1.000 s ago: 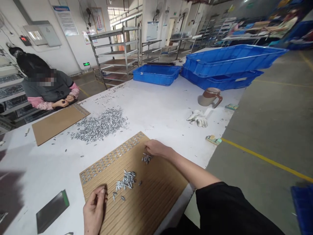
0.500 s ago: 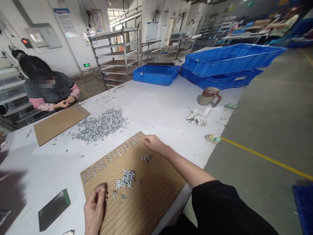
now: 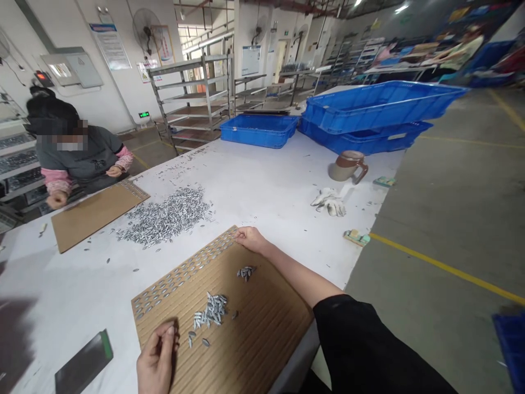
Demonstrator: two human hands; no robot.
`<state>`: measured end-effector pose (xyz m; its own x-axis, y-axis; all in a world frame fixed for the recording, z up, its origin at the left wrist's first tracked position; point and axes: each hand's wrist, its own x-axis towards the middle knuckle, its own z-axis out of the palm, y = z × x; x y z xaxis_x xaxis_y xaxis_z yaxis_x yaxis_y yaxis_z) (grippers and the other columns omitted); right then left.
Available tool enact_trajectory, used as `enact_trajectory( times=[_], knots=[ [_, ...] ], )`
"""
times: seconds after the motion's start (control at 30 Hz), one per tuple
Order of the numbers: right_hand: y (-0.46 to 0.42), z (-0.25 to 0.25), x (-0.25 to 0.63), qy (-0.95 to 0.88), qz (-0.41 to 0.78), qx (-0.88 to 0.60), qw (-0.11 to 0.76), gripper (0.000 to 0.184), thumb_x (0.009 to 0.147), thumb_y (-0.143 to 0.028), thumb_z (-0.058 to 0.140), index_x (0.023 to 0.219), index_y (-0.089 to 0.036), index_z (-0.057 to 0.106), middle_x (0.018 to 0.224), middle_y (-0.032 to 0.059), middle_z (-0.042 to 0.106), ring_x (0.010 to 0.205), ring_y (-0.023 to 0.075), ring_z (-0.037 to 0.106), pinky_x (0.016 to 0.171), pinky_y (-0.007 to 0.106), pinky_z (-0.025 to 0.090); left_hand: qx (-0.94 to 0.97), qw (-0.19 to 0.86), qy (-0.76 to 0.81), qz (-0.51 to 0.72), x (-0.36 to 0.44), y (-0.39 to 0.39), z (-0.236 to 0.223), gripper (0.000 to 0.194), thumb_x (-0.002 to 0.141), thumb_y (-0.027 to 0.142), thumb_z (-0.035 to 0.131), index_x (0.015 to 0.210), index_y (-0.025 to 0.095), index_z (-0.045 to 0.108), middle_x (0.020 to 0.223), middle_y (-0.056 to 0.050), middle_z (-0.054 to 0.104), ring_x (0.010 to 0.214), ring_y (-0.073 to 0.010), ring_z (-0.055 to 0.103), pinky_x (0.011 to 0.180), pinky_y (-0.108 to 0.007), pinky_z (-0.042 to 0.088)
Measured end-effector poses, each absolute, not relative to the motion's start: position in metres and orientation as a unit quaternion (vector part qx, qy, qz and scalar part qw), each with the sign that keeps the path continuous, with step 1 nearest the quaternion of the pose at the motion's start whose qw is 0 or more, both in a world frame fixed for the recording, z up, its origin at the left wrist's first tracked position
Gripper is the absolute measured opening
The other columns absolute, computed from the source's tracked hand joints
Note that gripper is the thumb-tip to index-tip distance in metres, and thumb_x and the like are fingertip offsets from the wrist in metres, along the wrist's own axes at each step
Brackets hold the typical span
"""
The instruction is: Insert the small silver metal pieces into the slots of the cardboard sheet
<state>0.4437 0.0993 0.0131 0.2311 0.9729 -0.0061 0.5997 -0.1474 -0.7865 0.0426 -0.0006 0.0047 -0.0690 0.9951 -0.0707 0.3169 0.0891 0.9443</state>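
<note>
Head view: My right hand [image 3: 251, 239] bends its fingers to the end of rows of silver pieces [image 3: 184, 272] on a ribbed brown board [image 3: 246, 345]; my left hand [image 3: 156, 358] curls over the board's left side. I cannot tell whether either pinches a piece. Two loose piles [image 3: 212, 311] lie on the board, a larger heap [image 3: 172, 216] beyond it on the white surface [image 3: 262, 175].

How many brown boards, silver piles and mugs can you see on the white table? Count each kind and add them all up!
Brown boards: 2, the near board and the far board
Silver piles: 3, the big pile, the medium pile and the small pile
Mug: 1
Total: 6
</note>
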Motion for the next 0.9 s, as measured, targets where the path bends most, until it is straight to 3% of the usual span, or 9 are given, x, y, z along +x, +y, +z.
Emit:
enact_trajectory(
  times=[0.27,0.43,0.6,0.9],
  knots=[
    [0.102,0.018,0.44,-0.56,0.206,-0.748,0.292,0.018,0.078,-0.008,0.062,0.091,-0.018,0.069,0.079,0.002,0.071,0.078,0.0168,0.065,0.073,0.023,0.046,0.536,0.426,0.604,0.408,0.04,0.0,-0.001,0.063,0.063,0.07,0.077,0.093,0.015,0.078,0.08,-0.008,0.076,0.066,-0.0198,0.067,0.064,-0.03,0.058],
    [0.097,0.013,0.435,-0.673,0.176,-0.644,0.319,0.014,0.083,-0.011,0.062,0.093,-0.017,0.07,0.091,0.0049,0.068,0.082,0.0155,0.063,0.082,0.026,0.048,0.54,0.425,0.602,0.408,0.044,-0.001,0.008,0.065,0.061,0.073,0.076,0.09,0.015,0.079,0.077,-0.008,0.075,0.063,-0.0204,0.066,0.064,-0.031,0.058],
    [0.1,0.007,0.43,-0.727,0.137,-0.623,0.255,0.013,0.088,-0.01,0.061,0.094,-0.015,0.072,0.097,0.0085,0.068,0.096,0.0195,0.062,0.09,0.03,0.047,0.544,0.42,0.6,0.409,0.044,-0.001,0.01,0.065,0.061,0.074,0.076,0.09,0.015,0.079,0.075,-0.008,0.075,0.063,-0.0205,0.066,0.063,-0.032,0.058],
    [0.106,0.0,0.439,-0.768,0.108,-0.583,0.241,0.015,0.091,-0.012,0.058,0.093,-0.016,0.072,0.096,0.0084,0.065,0.093,0.0194,0.06,0.087,0.03,0.048,0.553,0.417,0.599,0.403,0.043,-0.001,0.008,0.063,0.066,0.071,0.074,0.092,0.015,0.079,0.081,-0.009,0.076,0.064,-0.0194,0.066,0.065,-0.031,0.058]
  ],
)
